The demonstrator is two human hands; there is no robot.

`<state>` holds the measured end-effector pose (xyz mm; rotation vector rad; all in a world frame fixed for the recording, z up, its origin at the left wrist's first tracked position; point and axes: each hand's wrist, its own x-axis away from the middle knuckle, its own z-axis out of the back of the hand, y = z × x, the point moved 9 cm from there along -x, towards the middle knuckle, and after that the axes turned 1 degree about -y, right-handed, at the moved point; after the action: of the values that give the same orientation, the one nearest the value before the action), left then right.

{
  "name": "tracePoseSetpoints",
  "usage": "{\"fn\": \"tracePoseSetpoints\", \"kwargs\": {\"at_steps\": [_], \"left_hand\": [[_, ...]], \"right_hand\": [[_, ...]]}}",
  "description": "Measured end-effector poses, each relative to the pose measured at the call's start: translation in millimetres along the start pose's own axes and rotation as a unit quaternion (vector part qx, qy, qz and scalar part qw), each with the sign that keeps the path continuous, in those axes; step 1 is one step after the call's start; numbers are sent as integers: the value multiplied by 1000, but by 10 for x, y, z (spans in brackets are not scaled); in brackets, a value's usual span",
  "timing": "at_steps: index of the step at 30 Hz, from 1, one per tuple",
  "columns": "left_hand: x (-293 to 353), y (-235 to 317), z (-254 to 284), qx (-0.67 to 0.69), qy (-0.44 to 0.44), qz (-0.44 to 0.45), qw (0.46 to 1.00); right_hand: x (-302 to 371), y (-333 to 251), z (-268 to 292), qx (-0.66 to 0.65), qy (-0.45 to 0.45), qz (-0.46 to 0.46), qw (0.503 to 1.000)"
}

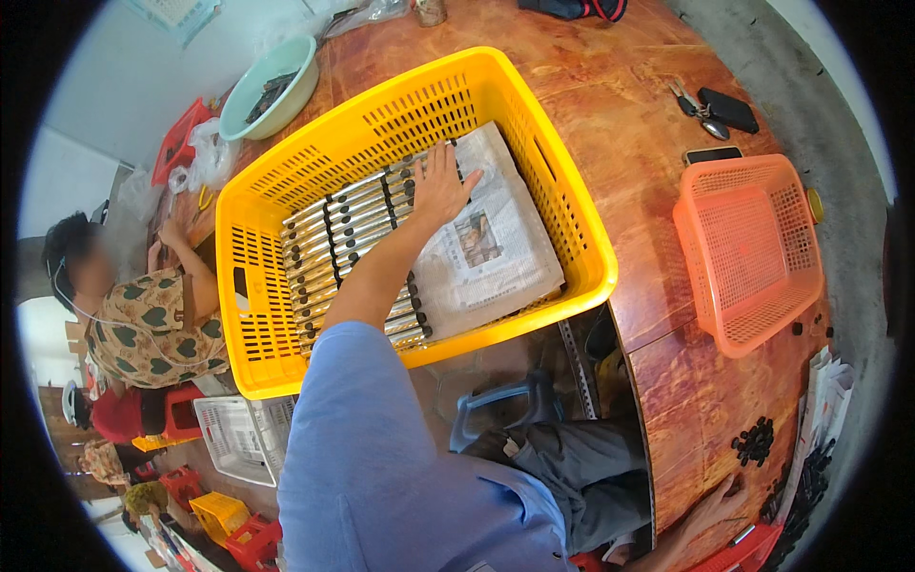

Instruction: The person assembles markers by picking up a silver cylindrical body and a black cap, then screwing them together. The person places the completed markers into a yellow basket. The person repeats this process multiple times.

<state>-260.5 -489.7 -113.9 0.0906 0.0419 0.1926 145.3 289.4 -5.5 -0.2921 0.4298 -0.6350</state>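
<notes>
My left hand (pixel 440 189) lies palm down with its fingers spread inside a large yellow plastic basket (pixel 419 357). It rests at the boundary between a sheet of newspaper (pixel 496 243) and rows of shiny metal tubes with black end caps (pixel 348 229). The paper covers the basket's right part; what lies beneath it is hidden. At the lower right, my right hand (pixel 710 510) is on the table with its fingers curled together, close to a small pile of black caps (pixel 754 442). Whatever its fingertips hold is too small to make out.
An orange basket (pixel 701 276) stands on the marbled table (pixel 629 124), near keys (pixel 701 110), a black case (pixel 729 110) and a phone (pixel 713 154). A pale green basin (pixel 305 91) sits at the back left. Another person (pixel 152 315) works at the left. Below is a blue stool (pixel 505 393).
</notes>
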Motion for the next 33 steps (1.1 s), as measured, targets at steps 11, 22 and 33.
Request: {"fn": "tracePoseSetpoints", "kwargs": {"at_steps": [11, 22, 33], "left_hand": [[-236, -128, 112, 96, 109, -80, 986], [-694, -448, 554, 290, 149, -119, 938], [356, 975, 2373, 257, 367, -304, 841]], "right_hand": [[111, -390, 28, -102, 26, -25, 994], [37, -525, 133, -73, 127, 22, 989], [148, -465, 231, -105, 146, 8, 984]]}}
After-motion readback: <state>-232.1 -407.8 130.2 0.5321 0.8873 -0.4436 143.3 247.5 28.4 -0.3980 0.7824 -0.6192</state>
